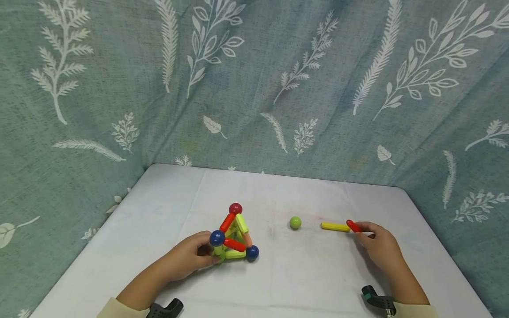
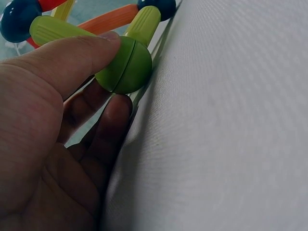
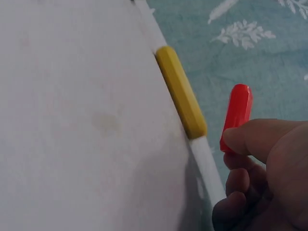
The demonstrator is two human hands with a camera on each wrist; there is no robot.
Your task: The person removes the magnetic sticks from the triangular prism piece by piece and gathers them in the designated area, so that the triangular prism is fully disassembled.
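My left hand (image 1: 184, 258) pinches the green ball (image 2: 127, 70) at a lower corner of a built frame of coloured rods and balls. A red ball (image 1: 235, 209) tops that frame, and one blue ball (image 1: 217, 238) faces me while another blue ball (image 1: 252, 252) sits low on its right. Red, orange and yellow-green rods join the balls. Over at the right, my right hand (image 1: 380, 247) pinches a red rod (image 3: 238, 108) between thumb and fingers, its free end pointing away from the palm. Just beside it, a yellow rod (image 3: 182, 94) lies on the white table.
A loose green ball (image 1: 295, 222) sits between the frame and the yellow rod. The white-covered table (image 1: 302, 282) backs onto a teal leaf-patterned cloth (image 1: 254, 88), which also hangs along both sides. Dark wrist devices show at both sleeves.
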